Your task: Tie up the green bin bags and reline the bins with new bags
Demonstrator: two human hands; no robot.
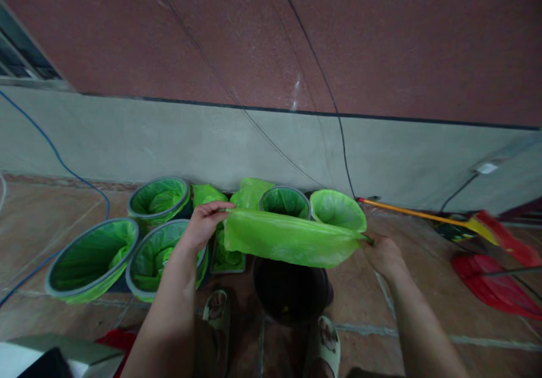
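My left hand (204,222) and my right hand (384,254) stretch a bright green plastic bag (288,238) flat between them. The left hand pinches the bag's left end, the right hand grips its right corner. The bag hangs just above a dark unlined bin (290,294) that stands on the floor between my sandalled feet. The bag hides the far rim of that bin.
Several bins lined with green bags (158,198) stand along the grey wall base (254,146), two more at the left (91,258). A broom with an orange-yellow handle (412,212) and a red dustpan (493,285) lie on the right. Cables run down the wall.
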